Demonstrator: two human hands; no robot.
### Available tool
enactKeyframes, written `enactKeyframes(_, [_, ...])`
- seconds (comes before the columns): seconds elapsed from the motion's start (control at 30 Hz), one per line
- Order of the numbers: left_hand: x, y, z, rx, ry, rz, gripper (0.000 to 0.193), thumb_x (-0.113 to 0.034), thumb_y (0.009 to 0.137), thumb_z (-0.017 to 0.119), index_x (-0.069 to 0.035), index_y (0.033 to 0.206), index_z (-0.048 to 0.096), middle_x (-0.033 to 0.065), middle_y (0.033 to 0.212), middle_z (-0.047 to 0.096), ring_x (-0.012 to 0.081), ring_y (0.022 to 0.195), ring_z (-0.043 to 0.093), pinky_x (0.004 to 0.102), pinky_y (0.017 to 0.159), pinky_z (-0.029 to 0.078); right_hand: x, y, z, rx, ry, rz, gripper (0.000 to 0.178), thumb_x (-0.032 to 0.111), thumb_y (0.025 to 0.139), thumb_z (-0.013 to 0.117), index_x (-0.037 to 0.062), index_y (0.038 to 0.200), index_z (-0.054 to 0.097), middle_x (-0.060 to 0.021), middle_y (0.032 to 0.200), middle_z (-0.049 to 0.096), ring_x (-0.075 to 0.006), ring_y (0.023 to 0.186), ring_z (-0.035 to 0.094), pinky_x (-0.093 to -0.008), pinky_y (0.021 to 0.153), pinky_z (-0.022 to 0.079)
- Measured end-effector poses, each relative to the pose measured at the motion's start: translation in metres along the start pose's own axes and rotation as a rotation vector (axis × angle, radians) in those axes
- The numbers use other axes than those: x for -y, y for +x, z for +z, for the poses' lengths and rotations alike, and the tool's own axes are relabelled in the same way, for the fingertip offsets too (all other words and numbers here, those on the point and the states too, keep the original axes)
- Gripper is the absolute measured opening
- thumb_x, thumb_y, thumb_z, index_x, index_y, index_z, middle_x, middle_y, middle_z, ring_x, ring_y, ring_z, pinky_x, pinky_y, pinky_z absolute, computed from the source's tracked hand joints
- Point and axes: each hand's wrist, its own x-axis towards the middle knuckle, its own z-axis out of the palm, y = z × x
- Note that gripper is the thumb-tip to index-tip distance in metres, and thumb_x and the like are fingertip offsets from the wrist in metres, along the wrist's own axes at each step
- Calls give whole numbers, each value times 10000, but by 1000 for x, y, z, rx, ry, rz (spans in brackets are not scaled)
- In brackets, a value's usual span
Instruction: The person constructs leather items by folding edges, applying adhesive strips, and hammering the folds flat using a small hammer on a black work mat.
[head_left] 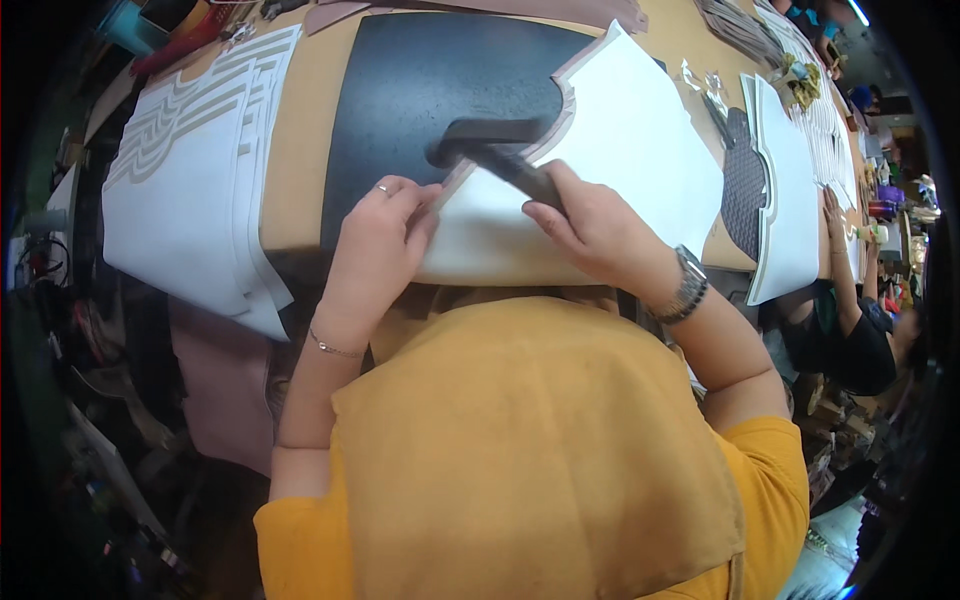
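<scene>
A hammer (513,172) with a dark head, slightly blurred, is gripped by its handle in my right hand (600,225). Its head hangs over the edge of a white panel (640,130) that has a narrow mauve turned border along its curved side. My left hand (385,228) is closed, thumb and fingers pinching the panel's mauve edge at its near left corner, close to the hammer head. Under the panel lies a black board (420,85). Whether the hammer head touches the edge or hovers just above it, I cannot tell.
Left of the board, white panels with grey strips (185,205) overhang the table edge. On the right are a dark textured piece (742,185) and more white panels (788,215). Mauve material (480,8) lies at the back. Another person's hand (834,208) rests at far right.
</scene>
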Motion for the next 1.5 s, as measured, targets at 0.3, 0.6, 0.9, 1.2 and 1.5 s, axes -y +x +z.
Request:
enactKeyframes(0.3, [3,-18,6,-153,122,71,258,-41,882,685,-38,1139,703,134,963,653,293,816,658,364,722,537,4,-2,3,-83,-21,-84,330,340,1006,568,25,1049,481,-226,757,626,-437,729,636,-504,662,500])
enactKeyframes(0.6, [7,-21,4,-173,148,120,205,-59,882,708,-4,1079,718,128,920,649,275,775,651,346,699,536,20,-1,3,136,-134,82,327,296,1007,584,12,1146,496,-238,815,638,-430,756,643,-474,668,501])
enactKeyframes(0.9, [12,-33,-6,-119,-1,4,187,-24,872,716,4,1056,720,115,909,652,218,787,659,316,713,541,18,-1,9,-6,-7,-116,321,337,1007,563,33,1068,482,-232,853,650,-435,748,645,-512,677,508])
enactKeyframes(1.2, [11,-37,-5,-174,-55,-67,121,-28,864,733,16,975,720,106,861,649,218,770,653,311,688,531,27,-3,7,172,-108,-15,337,319,1003,575,27,1157,506,-231,861,649,-440,766,642,-491,690,515])
enactKeyframes(1.5, [15,-37,-2,-195,-5,33,110,-37,884,713,23,976,711,123,891,649,237,774,655,314,690,534,-7,-4,-8,-58,-50,93,241,214,1008,596,12,1073,481,-211,744,605,-422,679,604,-450,623,470])
